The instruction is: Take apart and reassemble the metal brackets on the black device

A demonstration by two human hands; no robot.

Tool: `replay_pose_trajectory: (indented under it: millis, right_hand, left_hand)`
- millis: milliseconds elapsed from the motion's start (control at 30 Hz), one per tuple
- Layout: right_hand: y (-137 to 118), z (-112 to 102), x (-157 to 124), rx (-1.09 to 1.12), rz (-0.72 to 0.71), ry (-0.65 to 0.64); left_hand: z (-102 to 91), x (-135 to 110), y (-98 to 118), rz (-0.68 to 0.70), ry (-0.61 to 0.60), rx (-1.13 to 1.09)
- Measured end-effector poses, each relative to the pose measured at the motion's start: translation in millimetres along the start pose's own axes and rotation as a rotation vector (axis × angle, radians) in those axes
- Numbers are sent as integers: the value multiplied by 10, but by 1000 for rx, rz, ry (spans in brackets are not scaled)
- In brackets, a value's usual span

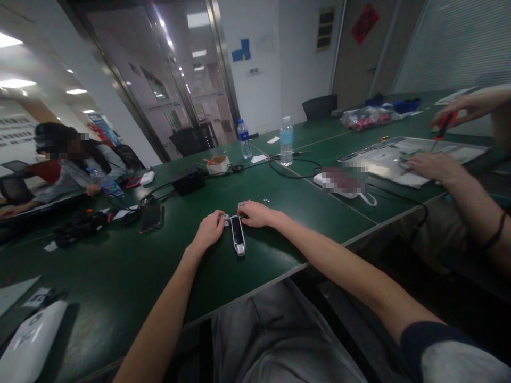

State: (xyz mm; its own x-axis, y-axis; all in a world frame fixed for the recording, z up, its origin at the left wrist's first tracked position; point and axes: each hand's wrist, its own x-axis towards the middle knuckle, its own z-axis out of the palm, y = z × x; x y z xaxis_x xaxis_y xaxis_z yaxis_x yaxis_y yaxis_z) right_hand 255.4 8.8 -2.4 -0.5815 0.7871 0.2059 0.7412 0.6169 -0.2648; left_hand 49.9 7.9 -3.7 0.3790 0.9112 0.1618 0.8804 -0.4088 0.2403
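A slim white-edged device with a long dark face [238,232] lies on the green table, pointing toward me. My left hand [210,230] is closed at its far left side, fingertips pinched on a small light-grey piece [227,219]. On the other side, my right hand [255,214] has its fingers curled down at the device's far end. Another small grey bit [240,205] shows by those fingertips; whether it is part of the device I cannot tell. Two tiny metal-looking bits [266,200] rest on the table just beyond my right hand.
Two water bottles, one blue-capped [245,139] and one white-capped [286,141], stand farther back. A small open box [217,165] and a black box [188,181] sit left of them. At right, a co-worker's hand holds a red screwdriver [444,125] over a pale panel [383,159].
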Motion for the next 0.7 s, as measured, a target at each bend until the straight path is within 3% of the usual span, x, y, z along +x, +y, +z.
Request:
replay_pose_trajectory:
  millis: [700]
  right_hand:
    - [-4, 18, 2, 15, -4, 12]
  left_hand:
    - [24, -16, -32, -15, -3, -57]
